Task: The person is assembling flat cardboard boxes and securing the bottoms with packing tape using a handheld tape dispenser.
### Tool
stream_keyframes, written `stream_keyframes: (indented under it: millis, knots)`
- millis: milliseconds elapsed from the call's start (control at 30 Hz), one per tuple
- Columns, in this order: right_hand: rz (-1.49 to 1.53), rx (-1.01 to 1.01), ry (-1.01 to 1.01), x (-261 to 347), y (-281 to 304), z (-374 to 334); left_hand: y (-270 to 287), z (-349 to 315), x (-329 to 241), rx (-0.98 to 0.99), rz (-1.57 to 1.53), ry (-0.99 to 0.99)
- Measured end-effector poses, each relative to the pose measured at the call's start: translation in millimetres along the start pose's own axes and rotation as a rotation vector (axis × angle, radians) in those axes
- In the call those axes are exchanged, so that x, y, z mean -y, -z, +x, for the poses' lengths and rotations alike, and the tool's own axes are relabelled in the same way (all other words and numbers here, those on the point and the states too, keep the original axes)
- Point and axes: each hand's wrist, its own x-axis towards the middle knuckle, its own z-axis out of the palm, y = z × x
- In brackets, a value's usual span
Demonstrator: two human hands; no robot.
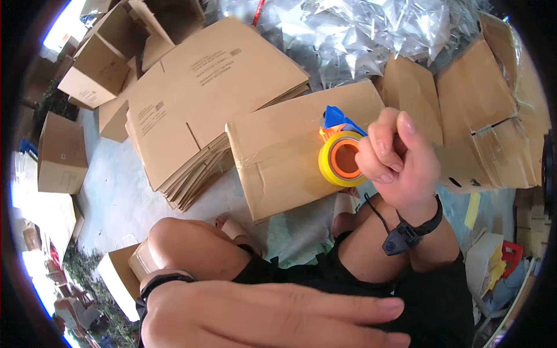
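Note:
In front of my knees stands a closed brown carton (278, 148). A tape dispenser (332, 171) rests on its top near the right end, with a blue and orange body and a yellow roll on an orange core. My right hand (400, 153) is raised just right of the dispenser and partly overlaps it in view. Its fingers are curled in toward the palm, and nothing shows in them. Low in the view, close to me, my left hand (261, 313) has its back up and its fingers stretched out over my lap, holding nothing visible. Its thumb is hidden.
A stack of flattened printed cartons (209, 98) lies left of the closed carton. Open cartons (476, 87) stand at the right, others (96, 69) at the far left. Crumpled silvery clear plastic (360, 35) covers the back, beside a red stick-like item (258, 13).

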Motion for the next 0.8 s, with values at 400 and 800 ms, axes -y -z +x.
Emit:
stream_keyframes:
  millis: [400, 800]
  knots:
    - [-0.051, -0.012, 0.038, 3.3, 0.4, -3.4, 34.7, 24.7, 34.6, 0.264, -0.132, -0.370]
    - [-0.255, -0.086, 0.010, 7.3, 9.7, -14.0, 46.3, 23.5, 6.7, 0.458, -0.278, 0.080]
